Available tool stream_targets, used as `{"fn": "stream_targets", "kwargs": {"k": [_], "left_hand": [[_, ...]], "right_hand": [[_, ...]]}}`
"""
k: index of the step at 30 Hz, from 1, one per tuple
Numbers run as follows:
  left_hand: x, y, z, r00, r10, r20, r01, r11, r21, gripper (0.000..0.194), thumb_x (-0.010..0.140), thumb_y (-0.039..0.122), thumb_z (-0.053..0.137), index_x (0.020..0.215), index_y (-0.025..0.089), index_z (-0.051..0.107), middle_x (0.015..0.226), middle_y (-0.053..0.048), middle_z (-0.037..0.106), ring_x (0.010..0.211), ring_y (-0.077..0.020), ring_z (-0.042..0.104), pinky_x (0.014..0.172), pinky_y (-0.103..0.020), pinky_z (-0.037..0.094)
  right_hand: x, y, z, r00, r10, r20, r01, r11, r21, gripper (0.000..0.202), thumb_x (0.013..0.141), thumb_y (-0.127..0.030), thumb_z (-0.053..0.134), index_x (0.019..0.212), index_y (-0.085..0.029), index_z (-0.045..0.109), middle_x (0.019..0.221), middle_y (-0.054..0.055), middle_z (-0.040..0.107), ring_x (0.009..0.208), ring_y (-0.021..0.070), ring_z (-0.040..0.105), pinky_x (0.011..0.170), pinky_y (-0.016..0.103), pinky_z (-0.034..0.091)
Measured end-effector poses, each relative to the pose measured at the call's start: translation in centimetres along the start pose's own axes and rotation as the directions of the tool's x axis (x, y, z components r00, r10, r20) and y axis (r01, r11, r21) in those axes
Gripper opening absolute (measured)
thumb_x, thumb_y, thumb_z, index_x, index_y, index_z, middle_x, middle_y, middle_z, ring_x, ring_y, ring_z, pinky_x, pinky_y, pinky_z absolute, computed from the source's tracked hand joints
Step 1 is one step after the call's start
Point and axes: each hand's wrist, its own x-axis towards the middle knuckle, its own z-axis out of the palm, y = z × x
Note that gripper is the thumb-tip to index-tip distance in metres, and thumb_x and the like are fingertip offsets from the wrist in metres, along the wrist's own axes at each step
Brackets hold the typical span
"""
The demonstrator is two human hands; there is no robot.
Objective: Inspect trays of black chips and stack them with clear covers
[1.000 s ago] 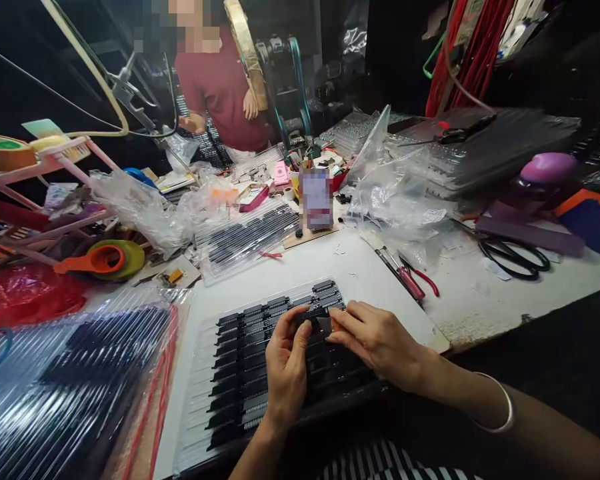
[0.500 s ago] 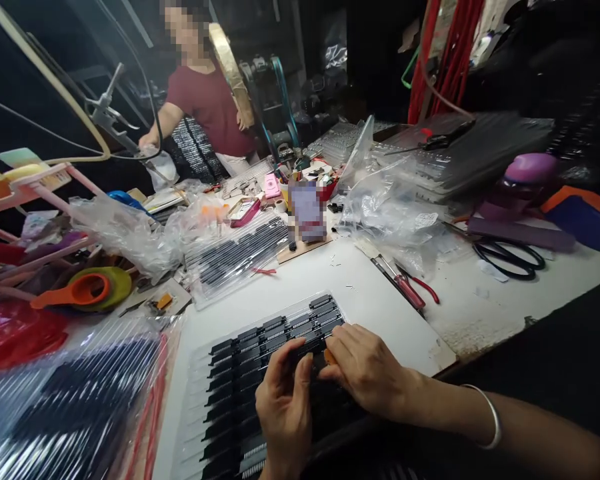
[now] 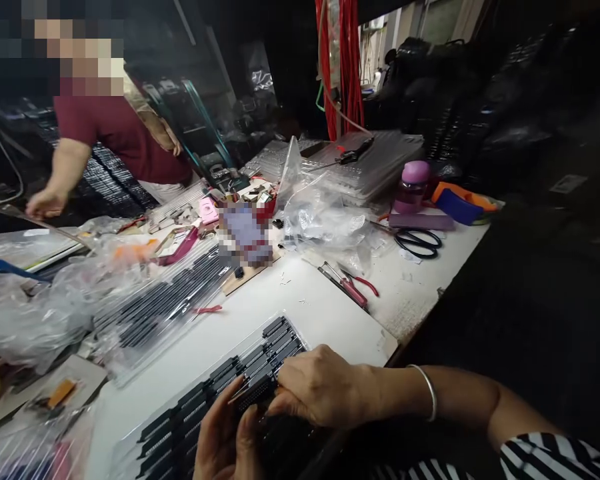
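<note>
My left hand [image 3: 227,433] is closed at the front of the bench, thumb and fingers pinching a black pin connector [image 3: 255,392] by its end. My right hand [image 3: 320,383], with a silver bangle on the wrist, comes in from the right with its fingers curled against the connector's other end. Whatever lies inside those right fingers is hidden. Under and behind both hands lies a clear plastic tray [image 3: 125,443] with rows of similar black connectors [image 3: 185,400].
Pliers [image 3: 363,283] and a red-handled screwdriver [image 3: 353,291] lie right of the white board [image 3: 330,313]. Beyond are black scissors [image 3: 417,243], crumpled plastic bags [image 3: 320,220] and a purple bottle [image 3: 413,187]. Another person [image 3: 115,140] stands across the bench, at the left.
The view has swung to the right, so the bench and the other person sit further left. Both hands stay together at the connector, and the orange bit by my right fingers no longer shows.
</note>
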Motion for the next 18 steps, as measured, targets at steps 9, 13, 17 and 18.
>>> {"fn": "stream_targets", "kwargs": {"k": [9, 13, 17, 18], "left_hand": [[0.5, 0.3, -0.7, 0.854, 0.000, 0.521, 0.120, 0.973, -0.197, 0.026, 0.078, 0.041, 0.068, 0.095, 0.021, 0.065, 0.092, -0.006, 0.071, 0.082, -0.0203, 0.066, 0.071, -0.027, 0.052], [0.5, 0.7, -0.6, 0.714, 0.005, 0.701, 0.375, 0.842, -0.388, 0.031, 0.077, 0.043, 0.069, 0.099, 0.022, 0.062, 0.091, -0.006, 0.070, 0.083, -0.0214, 0.066, 0.073, -0.031, 0.051], [0.7, 1.0, -0.6, 0.689, -0.059, 0.723, 0.537, 0.711, -0.453, 0.027, 0.077, 0.041, 0.070, 0.092, 0.020, 0.062, 0.085, -0.004, 0.068, 0.077, -0.0178, 0.065, 0.068, -0.028, 0.051], [0.8, 1.0, -0.6, 0.697, -0.082, 0.713, 0.552, 0.696, -0.460, 0.024, 0.077, 0.039, 0.071, 0.090, 0.020, 0.063, 0.082, -0.003, 0.067, 0.074, -0.0153, 0.064, 0.065, -0.025, 0.051]], "right_hand": [[-0.3, 0.7, -4.9, 0.995, -0.090, 0.036, 0.066, 0.899, 0.433, 0.027, 0.091, -0.027, 0.053, 0.114, -0.013, 0.058, 0.100, 0.010, 0.058, 0.082, 0.0137, 0.058, 0.072, 0.024, 0.050], [-0.6, 0.7, -4.4, 0.995, -0.091, 0.052, 0.051, 0.859, 0.510, 0.027, 0.091, -0.013, 0.047, 0.116, -0.014, 0.057, 0.097, 0.008, 0.057, 0.086, 0.0145, 0.057, 0.074, 0.026, 0.049], [-0.5, 0.7, -4.1, 0.991, -0.119, 0.059, 0.078, 0.880, 0.469, 0.026, 0.092, -0.014, 0.045, 0.115, -0.014, 0.058, 0.098, 0.009, 0.057, 0.085, 0.0151, 0.057, 0.072, 0.026, 0.051], [-0.4, 0.7, -4.0, 0.989, -0.136, 0.063, 0.095, 0.893, 0.440, 0.027, 0.091, -0.013, 0.045, 0.115, -0.014, 0.058, 0.098, 0.009, 0.057, 0.085, 0.0155, 0.058, 0.071, 0.027, 0.051]]}}
